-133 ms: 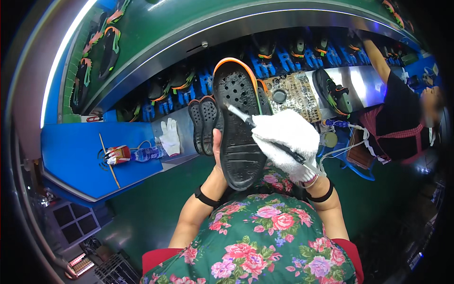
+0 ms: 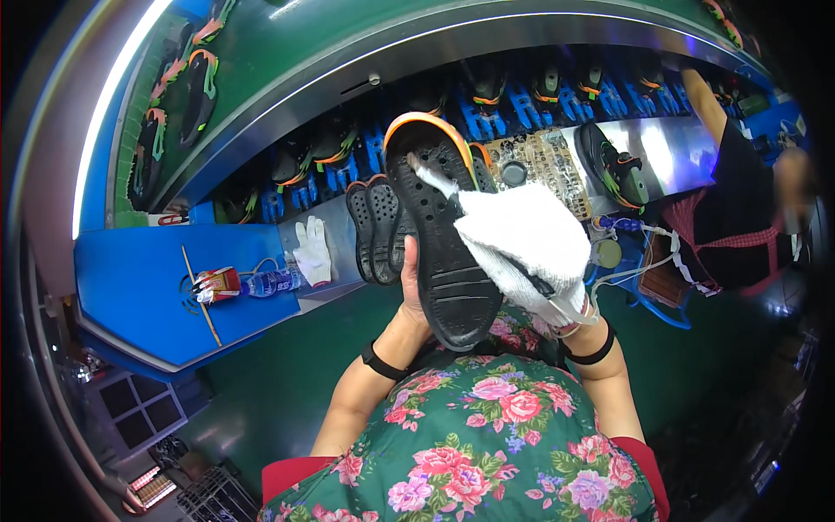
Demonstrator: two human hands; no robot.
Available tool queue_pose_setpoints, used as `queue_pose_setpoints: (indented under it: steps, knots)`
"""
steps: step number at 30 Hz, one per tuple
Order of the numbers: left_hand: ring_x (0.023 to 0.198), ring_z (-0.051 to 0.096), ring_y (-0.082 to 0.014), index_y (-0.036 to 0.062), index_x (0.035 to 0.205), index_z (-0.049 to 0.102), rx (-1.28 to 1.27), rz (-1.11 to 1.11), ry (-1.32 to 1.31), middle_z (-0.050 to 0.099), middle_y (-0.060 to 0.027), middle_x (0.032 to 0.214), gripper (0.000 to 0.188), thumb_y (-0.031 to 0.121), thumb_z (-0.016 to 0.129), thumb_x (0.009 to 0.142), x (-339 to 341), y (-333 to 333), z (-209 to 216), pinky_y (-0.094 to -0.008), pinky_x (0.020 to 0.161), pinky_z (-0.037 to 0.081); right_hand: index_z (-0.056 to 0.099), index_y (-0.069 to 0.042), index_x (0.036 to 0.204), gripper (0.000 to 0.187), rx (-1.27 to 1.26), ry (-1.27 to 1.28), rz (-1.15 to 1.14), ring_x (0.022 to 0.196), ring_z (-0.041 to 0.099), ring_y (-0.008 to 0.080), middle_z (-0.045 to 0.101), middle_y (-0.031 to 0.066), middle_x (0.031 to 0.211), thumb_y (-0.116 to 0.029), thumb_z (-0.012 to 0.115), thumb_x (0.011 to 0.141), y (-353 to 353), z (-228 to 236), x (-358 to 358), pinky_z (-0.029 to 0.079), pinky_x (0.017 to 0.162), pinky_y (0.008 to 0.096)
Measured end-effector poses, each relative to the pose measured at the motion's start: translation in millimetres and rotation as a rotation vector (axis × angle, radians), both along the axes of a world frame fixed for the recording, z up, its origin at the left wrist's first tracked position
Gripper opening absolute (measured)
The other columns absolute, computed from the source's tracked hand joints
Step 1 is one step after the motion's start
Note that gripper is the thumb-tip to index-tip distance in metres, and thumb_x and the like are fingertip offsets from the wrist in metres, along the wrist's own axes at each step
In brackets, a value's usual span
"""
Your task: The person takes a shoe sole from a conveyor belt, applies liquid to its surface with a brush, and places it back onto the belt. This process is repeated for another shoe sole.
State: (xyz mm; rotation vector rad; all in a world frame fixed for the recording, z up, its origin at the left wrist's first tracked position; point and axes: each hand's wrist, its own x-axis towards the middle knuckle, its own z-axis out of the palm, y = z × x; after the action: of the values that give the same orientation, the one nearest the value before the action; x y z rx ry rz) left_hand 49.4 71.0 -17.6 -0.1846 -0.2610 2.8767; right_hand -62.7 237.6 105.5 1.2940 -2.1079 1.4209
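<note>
My bare left hand (image 2: 412,283) grips a black shoe sole (image 2: 452,291) by its left edge, thumb showing and the other fingers hidden beneath. The sole is held upright before me, its perforated, wet-looking inner face toward me and an orange rim round its toe. In a white knit glove, my right hand (image 2: 526,239) is closed round a brush (image 2: 435,180) whose pale tip touches the sole's inner toe area. Left of this sole, several more black soles (image 2: 358,235) stand on the bench. Part of another orange-rimmed sole (image 2: 483,170) shows behind it.
A metal bench (image 2: 665,161) carries a black shoe (image 2: 609,170) and a small round dark lid (image 2: 514,173). A loose white glove (image 2: 313,252), a plastic bottle (image 2: 271,283) and a stick (image 2: 201,296) lie at left. Shoes line blue holders behind. A co-worker's arm (image 2: 706,104) reaches in at right.
The brush tip has moved farther up toward the toe, slightly left. The sole has tilted, its toe leaning a little left, and my left hand has shifted slightly right.
</note>
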Motion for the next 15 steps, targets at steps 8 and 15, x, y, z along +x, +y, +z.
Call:
queue_pose_setpoints:
  steps: [8,15]
  knots:
    - [0.146,0.046,-0.0390,0.0101,0.162,0.034,-0.060,-0.014,0.136,0.045,-0.0197,0.160,0.087,0.069,0.050,0.099,6.4,3.7,-12.8,-0.0586,0.122,0.035,0.077,-0.007,0.118,0.038,0.013,0.019,0.066,0.098,0.073,0.0284,0.076,0.0134,0.115,-0.004,0.076,0.080,-19.2,-2.4,12.2,0.059,0.082,0.0381]
    - [0.142,0.051,-0.0386,0.0093,0.159,0.039,-0.064,0.025,0.026,0.049,-0.0193,0.156,0.089,0.074,0.047,0.098,2.2,2.2,-3.4,-0.0566,0.121,0.038,0.077,-0.008,0.117,0.039,-0.052,-0.105,-0.021,0.094,0.073,0.0287,0.077,0.0128,0.112,-0.004,0.079,0.078,-13.6,-4.6,6.6,0.059,0.080,0.0376]
